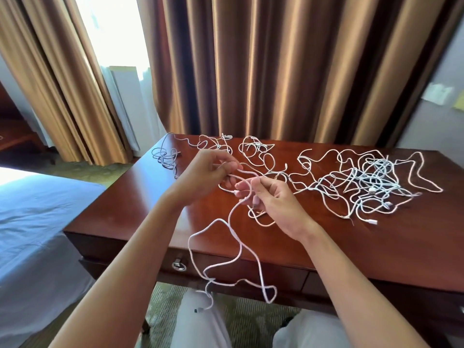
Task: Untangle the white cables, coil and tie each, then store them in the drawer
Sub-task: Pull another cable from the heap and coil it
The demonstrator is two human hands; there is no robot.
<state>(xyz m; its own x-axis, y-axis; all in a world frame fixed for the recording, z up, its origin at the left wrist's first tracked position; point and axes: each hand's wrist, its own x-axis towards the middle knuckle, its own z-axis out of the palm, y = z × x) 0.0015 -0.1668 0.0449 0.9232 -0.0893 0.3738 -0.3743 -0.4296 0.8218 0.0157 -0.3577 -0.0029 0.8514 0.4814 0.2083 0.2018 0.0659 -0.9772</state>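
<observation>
Head view: left hand point(206, 174) and right hand point(272, 204) fingers pinch one white cable point(227, 249) between them.

We see our bare forearms without sleeves, no rings or watch on our hands, and white trousers point(200, 322) at 6 o'clock.

Hotel bedroom; bed point(37, 222); heavy curtains point(276, 66); wooden desk point(140, 202)

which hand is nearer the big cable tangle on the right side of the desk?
Right. The right hand sits just left of the big tangle; the left hand is farther left. Both pinch one white cable.
</observation>
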